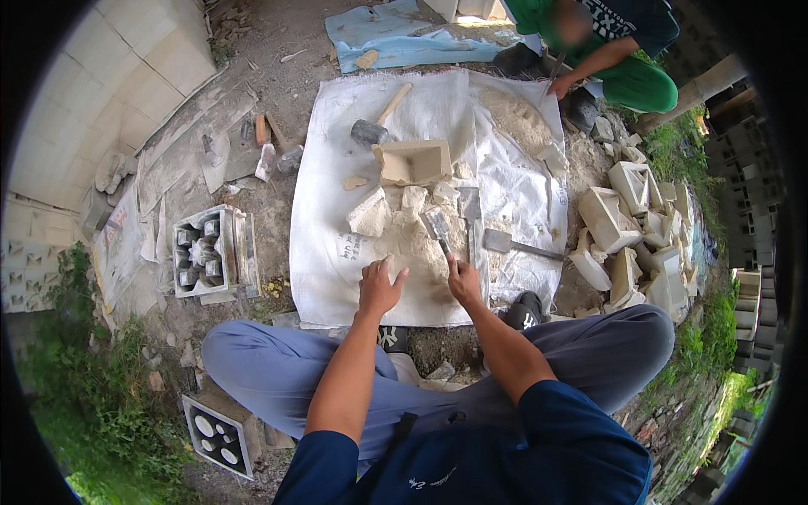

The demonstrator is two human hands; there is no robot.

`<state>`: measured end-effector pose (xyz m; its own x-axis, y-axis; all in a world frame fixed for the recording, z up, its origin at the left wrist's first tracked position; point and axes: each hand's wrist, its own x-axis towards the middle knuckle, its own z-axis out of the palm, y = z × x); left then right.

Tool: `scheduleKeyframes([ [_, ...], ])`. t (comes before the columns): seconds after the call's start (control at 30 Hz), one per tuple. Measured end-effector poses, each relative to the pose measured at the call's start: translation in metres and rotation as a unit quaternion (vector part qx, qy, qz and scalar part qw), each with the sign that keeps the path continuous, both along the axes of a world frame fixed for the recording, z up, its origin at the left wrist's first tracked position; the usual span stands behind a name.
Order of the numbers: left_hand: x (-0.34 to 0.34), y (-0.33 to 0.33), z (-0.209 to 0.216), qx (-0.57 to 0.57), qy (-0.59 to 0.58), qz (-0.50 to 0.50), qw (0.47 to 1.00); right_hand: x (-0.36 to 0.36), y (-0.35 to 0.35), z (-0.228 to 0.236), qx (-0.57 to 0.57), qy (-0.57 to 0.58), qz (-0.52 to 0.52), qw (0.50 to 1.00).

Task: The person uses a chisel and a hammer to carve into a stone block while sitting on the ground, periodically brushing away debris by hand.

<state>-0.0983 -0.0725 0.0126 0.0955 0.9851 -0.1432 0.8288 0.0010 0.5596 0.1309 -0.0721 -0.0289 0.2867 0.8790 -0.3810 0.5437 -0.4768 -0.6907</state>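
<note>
My right hand [464, 281] is closed around the handle of a flat-bladed scraper [436, 225]. Its grey blade points away from me, over pale powder and crumbs. My left hand [380, 286] is open with fingers spread, at the near side of the rubble. Beyond both hands sits a hollowed cream block [414, 162], with broken chunks [368, 214] in front of it. Right of the scraper lie a grey flat-bladed tool [469, 204] and a second one with a long bar [498, 241]. A dark-headed mallet [370, 132] with a wooden handle rests farther back.
Everything lies on a white woven sheet [324, 168]. Broken cream blocks [609, 220] are heaped to the right. A mould-like box [202, 252] stands left, and a patterned block [218, 435] sits near my left knee. Another person's hand [559, 87] is at the far right corner.
</note>
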Motion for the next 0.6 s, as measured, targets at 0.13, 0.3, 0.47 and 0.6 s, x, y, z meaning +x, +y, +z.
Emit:
scheduleKeyframes([
  [0.13,0.004,0.004,0.003,0.015,-0.022,0.001,1.000,-0.011,-0.011,0.010,0.030,-0.017,-0.018,0.999],
  [0.3,-0.007,0.001,0.000,0.021,-0.007,0.012,1.000,-0.011,-0.002,0.012,-0.030,0.001,0.017,0.999],
  [0.47,0.003,0.002,0.010,0.001,-0.028,0.003,1.000,-0.008,-0.003,0.016,-0.018,-0.029,0.004,0.999],
  [0.6,-0.006,-0.005,0.003,0.022,-0.007,0.022,1.000,-0.014,-0.005,0.008,0.015,-0.004,0.007,1.000],
])
